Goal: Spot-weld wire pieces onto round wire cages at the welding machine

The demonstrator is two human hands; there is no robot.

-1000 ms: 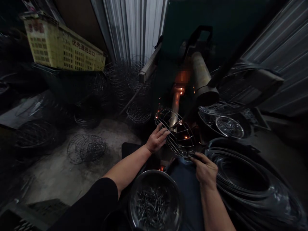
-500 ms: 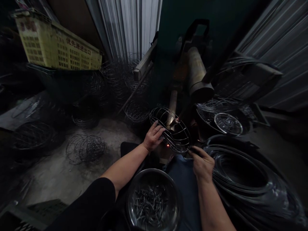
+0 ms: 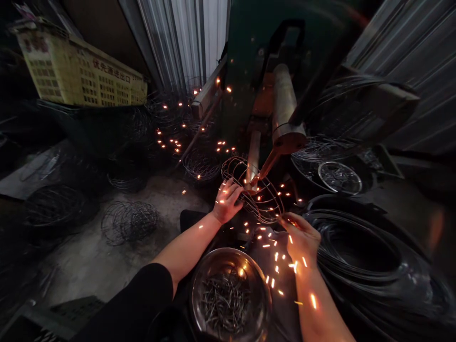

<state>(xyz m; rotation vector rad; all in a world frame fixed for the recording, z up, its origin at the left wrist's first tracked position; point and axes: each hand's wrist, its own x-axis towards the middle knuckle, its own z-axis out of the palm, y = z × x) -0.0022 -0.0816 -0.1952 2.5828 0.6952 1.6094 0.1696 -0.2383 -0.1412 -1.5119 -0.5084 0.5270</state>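
**Wire cage held at the welder, sparks flying**

Nearest, below the wire cage [image 3: 254, 192]: a steel bowl [image 3: 231, 297] of small metal pieces, edge cut off by the frame. Right hand [image 3: 302, 237] pinches the cage's lower rim; its fingertips are lost in glare. Left hand [image 3: 226, 202] closes around the cage's left ribs. Beyond the cage, the welder electrode [image 3: 269, 161] meets its top. Farther wire baskets [image 3: 130, 221] are dim.
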